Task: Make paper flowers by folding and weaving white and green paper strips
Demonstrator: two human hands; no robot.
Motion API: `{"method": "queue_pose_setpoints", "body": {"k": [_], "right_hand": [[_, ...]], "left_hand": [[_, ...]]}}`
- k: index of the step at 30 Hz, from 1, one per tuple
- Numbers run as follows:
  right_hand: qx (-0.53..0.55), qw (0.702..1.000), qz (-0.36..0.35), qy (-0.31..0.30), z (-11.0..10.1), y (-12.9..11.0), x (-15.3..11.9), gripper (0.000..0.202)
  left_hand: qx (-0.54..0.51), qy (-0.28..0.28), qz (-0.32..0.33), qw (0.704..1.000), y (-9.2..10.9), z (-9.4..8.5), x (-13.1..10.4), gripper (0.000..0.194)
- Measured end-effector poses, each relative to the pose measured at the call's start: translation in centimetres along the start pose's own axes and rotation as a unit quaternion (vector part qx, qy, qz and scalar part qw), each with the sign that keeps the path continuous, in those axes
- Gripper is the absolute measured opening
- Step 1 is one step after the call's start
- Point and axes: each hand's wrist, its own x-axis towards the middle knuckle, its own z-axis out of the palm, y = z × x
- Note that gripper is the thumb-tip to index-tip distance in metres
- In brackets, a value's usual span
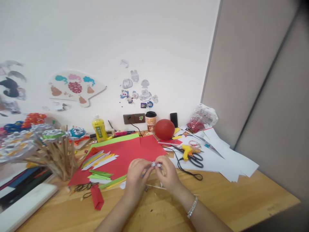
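Observation:
My left hand (138, 174) and my right hand (168, 172) meet over the front of the red paper (130, 151). Between their fingertips is a small folded white paper piece (154, 164), pinched from both sides. Its exact shape is mostly hidden by the fingers. Under my hands a thin pale stick (156, 187) lies on the wooden table (159, 209). Left of my left hand are green paper strips (100, 175) and white and yellow folded strips (101, 159).
A yellow glue gun (187, 152) and black-handled scissors (196, 160) lie on white paper at right. A red balloon (164, 129), paper cup (151, 122) and yellow bottle (99, 129) stand along the wall. Wooden sticks (64, 158) stand at left; a red paper piece (97, 197) lies in front.

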Motion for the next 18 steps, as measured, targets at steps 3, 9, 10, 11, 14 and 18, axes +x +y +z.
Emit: {"method": "queue_pose_setpoints", "body": {"k": [3, 9, 10, 11, 14, 18], "right_hand": [[0.065, 0.993, 0.068, -0.066, -0.8, 0.2, 0.6, 0.006], [0.177, 0.947, 0.181, -0.197, -2.3, 0.8, 1.4, 0.007], [0.187, 0.938, 0.198, -0.214, -2.4, 1.1, 1.4, 0.009], [0.193, 0.930, 0.213, -0.228, -2.3, 1.4, 1.3, 0.010], [0.191, 0.912, 0.254, -0.258, -1.9, 2.6, 0.9, 0.013], [0.168, 0.903, 0.295, -0.264, -1.1, 3.8, 0.2, 0.015]], "left_hand": [[-0.046, -0.036, -0.061, 0.996, 0.0, -0.1, 0.3, 0.008], [-0.258, -0.185, -0.254, 0.914, -0.8, 0.3, 0.7, 0.021], [-0.290, -0.197, -0.274, 0.896, -1.0, 0.5, 0.5, 0.023], [-0.315, -0.207, -0.291, 0.879, -1.3, 0.7, 0.3, 0.025], [-0.348, -0.235, -0.333, 0.844, -2.1, 1.4, -0.5, 0.029], [-0.363, -0.261, -0.364, 0.817, -3.2, 1.8, -1.0, 0.033]]}}
